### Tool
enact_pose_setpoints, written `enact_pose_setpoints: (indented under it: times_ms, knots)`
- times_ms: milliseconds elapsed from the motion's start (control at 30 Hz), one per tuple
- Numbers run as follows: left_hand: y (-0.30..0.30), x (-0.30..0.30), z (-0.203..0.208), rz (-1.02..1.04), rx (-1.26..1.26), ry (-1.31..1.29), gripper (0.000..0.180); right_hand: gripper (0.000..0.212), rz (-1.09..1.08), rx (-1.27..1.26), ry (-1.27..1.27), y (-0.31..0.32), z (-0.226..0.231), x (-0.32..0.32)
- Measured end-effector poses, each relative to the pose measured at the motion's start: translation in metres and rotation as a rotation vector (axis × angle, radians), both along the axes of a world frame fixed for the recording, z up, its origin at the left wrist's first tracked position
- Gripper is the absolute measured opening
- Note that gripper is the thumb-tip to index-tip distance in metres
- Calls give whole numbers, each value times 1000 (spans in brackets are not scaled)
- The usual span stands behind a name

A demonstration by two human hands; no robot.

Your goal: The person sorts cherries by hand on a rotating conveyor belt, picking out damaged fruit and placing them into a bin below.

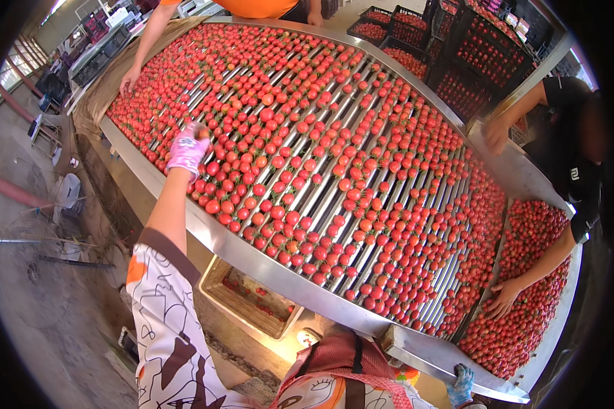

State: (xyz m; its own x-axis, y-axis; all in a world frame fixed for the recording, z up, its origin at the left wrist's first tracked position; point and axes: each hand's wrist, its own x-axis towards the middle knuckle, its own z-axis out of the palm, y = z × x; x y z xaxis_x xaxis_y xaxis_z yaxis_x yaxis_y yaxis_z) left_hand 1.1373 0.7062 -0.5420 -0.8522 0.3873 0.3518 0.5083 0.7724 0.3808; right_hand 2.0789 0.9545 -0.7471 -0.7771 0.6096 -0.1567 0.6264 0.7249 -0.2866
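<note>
My left hand (187,148), in a pink and white patterned glove, reaches over the left part of a metal roller table (334,178). Its fingers are curled round an orange-red tomato (202,133), partly hidden by the glove. Small red tomatoes (235,170), many with green tops, lie around it on the rollers. At the lower right, my right hand (461,386), in a blue patterned glove, grips the metal rim (488,388) of the end tray; its fingertips are hard to make out.
A person in orange (252,7) reaches in at the far left. Another in black (580,136) has one hand (505,298) on the tomatoes in the end tray. A pale crate (245,300) with a few tomatoes sits below the near edge. Black crates (484,54) of tomatoes stand behind.
</note>
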Motion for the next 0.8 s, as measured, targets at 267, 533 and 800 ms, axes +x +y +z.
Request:
enact_pose_setpoints:
  times_ms: [267, 533, 800]
  knots:
    - [-85, 187, -55, -41, 1614, -878, 32, 62, 96, 17, -14, 12, 8, 2]
    - [-71, 215, -27, -115, 1790, -942, 22, 59, 75, 31, 62, 17, 5, -3]
    - [-180, 333, -157, 128, 1817, -1227, 19, 56, 26, -75, -28, 11, 33, -21]
